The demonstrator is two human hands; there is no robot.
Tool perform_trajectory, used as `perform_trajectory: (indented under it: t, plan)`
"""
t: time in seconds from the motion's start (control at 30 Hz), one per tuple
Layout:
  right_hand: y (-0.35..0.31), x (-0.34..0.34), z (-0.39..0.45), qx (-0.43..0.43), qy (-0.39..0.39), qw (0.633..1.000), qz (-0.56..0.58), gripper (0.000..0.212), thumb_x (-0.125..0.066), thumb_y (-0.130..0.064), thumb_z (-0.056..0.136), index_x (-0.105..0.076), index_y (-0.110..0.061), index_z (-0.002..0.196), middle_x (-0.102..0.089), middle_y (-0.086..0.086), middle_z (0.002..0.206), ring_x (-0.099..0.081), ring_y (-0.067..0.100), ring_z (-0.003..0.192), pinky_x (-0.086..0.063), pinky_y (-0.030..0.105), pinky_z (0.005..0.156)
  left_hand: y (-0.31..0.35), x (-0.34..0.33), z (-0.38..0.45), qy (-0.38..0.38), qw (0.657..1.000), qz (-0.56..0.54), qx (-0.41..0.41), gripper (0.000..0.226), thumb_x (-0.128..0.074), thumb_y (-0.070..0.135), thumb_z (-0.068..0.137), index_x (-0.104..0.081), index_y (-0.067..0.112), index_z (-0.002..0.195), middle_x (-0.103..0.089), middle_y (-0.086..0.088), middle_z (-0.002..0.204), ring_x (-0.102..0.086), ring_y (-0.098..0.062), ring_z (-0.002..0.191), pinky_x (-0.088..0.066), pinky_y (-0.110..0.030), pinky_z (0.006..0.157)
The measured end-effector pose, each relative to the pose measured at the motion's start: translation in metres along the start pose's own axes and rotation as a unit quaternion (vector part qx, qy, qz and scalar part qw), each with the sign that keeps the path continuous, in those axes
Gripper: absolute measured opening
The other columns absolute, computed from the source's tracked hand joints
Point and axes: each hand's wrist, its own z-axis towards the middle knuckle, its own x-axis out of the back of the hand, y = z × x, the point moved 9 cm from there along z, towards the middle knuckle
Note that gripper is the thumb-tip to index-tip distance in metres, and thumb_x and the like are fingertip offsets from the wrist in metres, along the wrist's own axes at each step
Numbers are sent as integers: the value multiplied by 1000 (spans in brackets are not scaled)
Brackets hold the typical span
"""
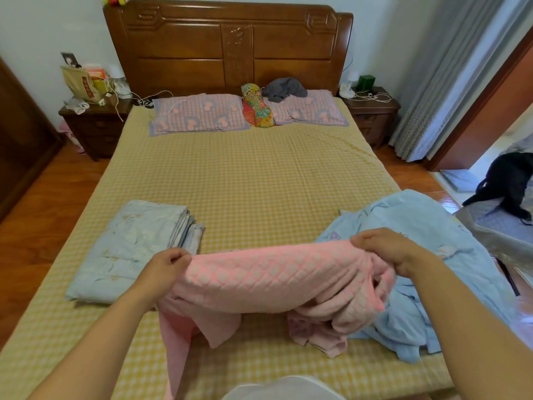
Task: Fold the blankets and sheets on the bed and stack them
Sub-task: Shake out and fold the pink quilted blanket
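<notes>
Both hands lift the pink blanket (277, 272) at lower centre of the frame. Left hand (165, 267) pinches one end of its top edge, fingers curled; right hand (386, 248) grips the other end, bunched. Folded blue sheet (129, 249) lies lower left, loose blue sheet (418, 255) lower right. To do well: pull the edge taut, shake out the bunch, find matching corners before folding.

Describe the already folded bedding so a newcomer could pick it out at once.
Start at the yellow checked bed and look to its near left part. The folded pale blue blanket lies flat there, a neat rectangle, unlike the crumpled blue heap at right.
</notes>
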Motion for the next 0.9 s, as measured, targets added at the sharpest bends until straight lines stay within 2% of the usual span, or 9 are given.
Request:
perform_trajectory:
  t: [0.1, 0.17, 0.3, 0.43, 0.53, 0.63, 0.7, 0.8, 0.9]
  plan:
    - [-4, 40, -1, 26, 276, 960, -39, 6, -71, -18, 84, -74, -13, 82, -75, 10, 95, -69, 31, 96, -55, 41, 88, 42, -37, -19, -103, 993, -12, -55, 22, -60, 15, 101, -65, 9, 80, -55, 5, 72, -49, -9, 73, -36, -26, 67]
    - [-27, 32, -18, 86, 316, 942, -77, 5, -67, -19, 83, -71, -21, 84, -72, 0, 92, -67, 22, 91, -53, 36, 83, 70, -56, -32, -116, 988, -27, -94, 19, -61, 13, 100, -65, 6, 83, -53, 9, 70, -48, -5, 70, -37, -22, 66]
    - [-84, -32, -65, 210, 135, 961, -117, 26, -66, -15, 82, -70, -33, 101, -63, -18, 73, -57, -1, 63, -42, 21, 65, 123, -78, -57, -107, 979, -34, -172, 17, -60, 13, 101, -69, 19, 88, -64, 10, 79, -57, -2, 78, -42, -20, 73]
    - [-92, -145, -106, 250, -162, 895, -331, 54, -72, -55, 72, -59, -49, 124, -65, -27, 118, -59, -7, 108, -48, 19, 92, 165, -109, -88, -174, 957, -70, -223, 18, -61, 3, 98, -73, 15, 92, -74, 10, 94, -67, -3, 91, -48, -17, 83]
    - [-78, -169, -104, 244, -182, 892, -334, 30, -72, -52, 73, -65, -38, 99, -71, -17, 96, -66, 2, 92, -56, 35, 85, 170, -119, -98, -196, 947, -59, -248, 11, -65, 3, 96, -74, 9, 94, -76, 5, 95, -71, -8, 92, -53, -23, 85]
    - [-61, -164, -97, 216, -176, 894, -350, 26, -69, -49, 82, -66, -23, 80, -65, -11, 74, -62, 5, 73, -54, 35, 73, 154, -113, -96, -179, 952, -72, -238, 8, -67, 9, 96, -73, 14, 95, -75, 3, 92, -71, -14, 88, -56, -31, 84]
    - [-60, -157, -94, 203, -113, 902, -364, 32, -66, -47, 86, -62, -19, 71, -59, -8, 65, -57, 8, 65, -47, 34, 65, 141, -109, -95, -141, 960, -76, -230, 11, -69, 12, 95, -71, 22, 97, -73, 4, 92, -68, -15, 86, -54, -32, 80]
    - [-92, -126, -104, 234, 101, 899, -356, 35, -58, -41, 89, -55, -19, 61, -59, -5, 62, -56, 12, 66, -40, 34, 58, 112, -107, -90, -30, 977, -81, -195, 31, -69, 7, 91, -65, 33, 108, -68, 13, 99, -65, -10, 90, -52, -21, 79]
    - [-130, -111, -124, 297, 189, 871, -343, 39, -54, -36, 87, -47, -14, 55, -51, 0, 53, -50, 15, 56, -33, 35, 51, 82, -119, -92, 32, 986, -108, -126, 29, -69, 16, 91, -57, 36, 106, -59, 11, 105, -62, -9, 93, -54, -29, 81]
